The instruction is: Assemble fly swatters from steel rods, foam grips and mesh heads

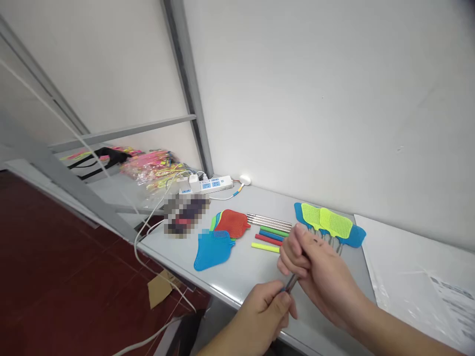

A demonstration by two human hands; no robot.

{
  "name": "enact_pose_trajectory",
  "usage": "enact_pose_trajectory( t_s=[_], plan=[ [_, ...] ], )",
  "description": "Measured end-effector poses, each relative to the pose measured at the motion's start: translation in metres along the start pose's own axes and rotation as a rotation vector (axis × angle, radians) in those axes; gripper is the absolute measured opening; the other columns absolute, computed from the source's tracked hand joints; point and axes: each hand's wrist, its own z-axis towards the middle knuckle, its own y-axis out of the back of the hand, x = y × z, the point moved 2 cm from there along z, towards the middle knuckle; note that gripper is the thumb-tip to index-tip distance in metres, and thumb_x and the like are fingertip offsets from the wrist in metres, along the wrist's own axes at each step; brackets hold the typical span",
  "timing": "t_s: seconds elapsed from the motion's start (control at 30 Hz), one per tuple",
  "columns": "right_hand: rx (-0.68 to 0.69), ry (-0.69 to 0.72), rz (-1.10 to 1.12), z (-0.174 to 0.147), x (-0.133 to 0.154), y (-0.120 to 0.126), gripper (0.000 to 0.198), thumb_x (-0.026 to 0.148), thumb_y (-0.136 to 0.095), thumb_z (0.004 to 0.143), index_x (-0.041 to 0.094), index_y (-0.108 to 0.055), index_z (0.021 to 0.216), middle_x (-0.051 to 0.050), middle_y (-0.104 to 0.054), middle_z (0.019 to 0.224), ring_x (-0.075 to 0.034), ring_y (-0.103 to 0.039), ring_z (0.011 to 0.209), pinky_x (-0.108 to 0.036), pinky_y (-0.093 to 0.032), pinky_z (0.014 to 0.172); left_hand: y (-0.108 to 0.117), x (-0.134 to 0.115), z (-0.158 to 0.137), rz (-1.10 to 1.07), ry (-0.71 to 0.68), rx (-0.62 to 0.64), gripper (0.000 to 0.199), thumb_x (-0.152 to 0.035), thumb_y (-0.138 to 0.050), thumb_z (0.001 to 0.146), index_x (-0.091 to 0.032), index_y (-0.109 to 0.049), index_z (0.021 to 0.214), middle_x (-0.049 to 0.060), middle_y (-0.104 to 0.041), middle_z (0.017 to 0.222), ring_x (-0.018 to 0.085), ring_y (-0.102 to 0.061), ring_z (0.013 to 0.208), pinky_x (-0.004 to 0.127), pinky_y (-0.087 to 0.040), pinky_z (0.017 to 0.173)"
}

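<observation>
A metal rod (292, 282) runs between my two hands above the table's front part. My left hand (261, 314) is closed round its lower end, where a bit of blue shows at the fingers. My right hand (322, 277) wraps the upper part, hiding that end. Beyond them lie several coloured tubes, among them a yellow tube (265, 246) and a red tube (267, 239). Several metal rods (269, 221) rest side by side behind these. Fly swatter heads are piled to the left, a blue head (213, 250) in front of a red head (233, 223).
Fly swatters with yellow heads (336, 223) and blue heads lie at the back right. White plastic sheeting (411, 267) covers the table's right side. A power strip (217, 184) with cables stands by the wall. Bagged colourful goods (156, 168) lie behind the grey frame (191, 84).
</observation>
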Motion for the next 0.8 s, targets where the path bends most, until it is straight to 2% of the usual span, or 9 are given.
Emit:
enact_pose_trajectory(
  t_s=[0.07,0.13,0.23,0.3,0.37,0.5,0.6,0.7,0.8],
  plan=[
    [-0.083,0.015,0.125,-0.011,0.013,-0.001,0.046,0.055,-0.048,0.094,0.02,-0.042,0.064,0.01,-0.021,0.051,-0.007,-0.018,0.045,-0.022,-0.032,0.046,-0.017,-0.005,0.002,-0.122,-0.034,0.046,0.057,-0.07,-0.044,0.086,-0.015,-0.06,0.086,-0.007,-0.041,0.05,0.006,-0.027,0.036,0.02,-0.022,0.038],
    [-0.142,0.064,0.18,-0.018,0.027,-0.001,0.046,0.057,-0.049,0.092,0.021,-0.042,0.065,0.01,-0.019,0.051,-0.008,-0.014,0.044,-0.021,-0.025,0.04,-0.028,-0.012,0.005,-0.298,-0.115,0.038,0.063,-0.074,-0.038,0.086,-0.015,-0.06,0.093,-0.003,-0.051,0.055,0.008,-0.038,0.036,0.021,-0.034,0.039],
    [-0.188,0.185,0.21,-0.026,0.041,-0.006,0.046,0.059,-0.047,0.092,0.022,-0.042,0.065,0.01,-0.018,0.05,-0.008,-0.011,0.043,-0.021,-0.02,0.037,-0.034,-0.026,0.008,-0.586,-0.237,-0.056,0.066,-0.074,-0.03,0.088,-0.016,-0.06,0.092,0.005,-0.061,0.073,0.017,-0.06,0.059,0.032,-0.051,0.058],
    [-0.174,0.257,0.201,-0.031,0.042,-0.015,0.047,0.06,-0.045,0.092,0.022,-0.042,0.065,0.01,-0.018,0.049,-0.008,-0.011,0.042,-0.021,-0.019,0.036,-0.036,-0.036,0.005,-0.687,-0.28,-0.126,0.066,-0.073,-0.027,0.089,-0.016,-0.059,0.089,0.007,-0.061,0.079,0.02,-0.061,0.074,0.037,-0.052,0.072],
    [-0.147,0.308,0.183,-0.036,0.038,-0.028,0.047,0.061,-0.045,0.091,0.023,-0.042,0.064,0.01,-0.017,0.049,-0.008,-0.012,0.041,-0.021,-0.02,0.037,-0.036,-0.046,-0.001,-0.731,-0.291,-0.176,0.066,-0.075,-0.026,0.088,-0.017,-0.057,0.086,0.006,-0.059,0.078,0.02,-0.059,0.078,0.039,-0.052,0.075],
    [-0.19,0.385,0.189,-0.042,0.029,-0.055,0.047,0.061,-0.047,0.091,0.023,-0.042,0.063,0.01,-0.015,0.048,-0.008,-0.01,0.04,-0.021,-0.019,0.035,-0.031,-0.07,-0.017,-0.721,-0.292,-0.217,0.064,-0.076,-0.026,0.087,-0.018,-0.054,0.08,0.005,-0.059,0.079,0.02,-0.058,0.079,0.037,-0.051,0.076],
    [-0.215,0.417,0.199,-0.04,0.028,-0.075,0.046,0.059,-0.046,0.091,0.023,-0.043,0.063,0.01,-0.014,0.047,-0.008,-0.01,0.04,-0.02,-0.022,0.035,-0.018,-0.087,-0.026,-0.682,-0.32,-0.205,0.064,-0.074,-0.026,0.089,-0.018,-0.054,0.078,0.004,-0.057,0.078,0.018,-0.057,0.075,0.033,-0.05,0.075],
    [-0.175,0.421,0.218,-0.027,0.021,-0.093,0.046,0.057,-0.046,0.093,0.023,-0.042,0.062,0.01,-0.013,0.046,-0.008,-0.012,0.039,-0.021,-0.03,0.039,0.005,-0.098,-0.033,-0.601,-0.35,-0.205,0.063,-0.074,-0.026,0.089,-0.018,-0.054,0.078,0.002,-0.054,0.07,0.015,-0.053,0.064,0.03,-0.05,0.065],
    [-0.103,0.309,0.217,0.0,-0.008,-0.108,0.043,0.059,-0.045,0.092,0.024,-0.044,0.066,0.009,-0.018,0.047,-0.01,-0.023,0.041,-0.024,-0.039,0.045,0.039,-0.093,-0.046,-0.338,-0.287,-0.205,0.053,-0.068,-0.039,0.089,-0.018,-0.055,0.082,-0.001,-0.052,0.067,0.011,-0.046,0.051,0.026,-0.045,0.054]
  ],
)
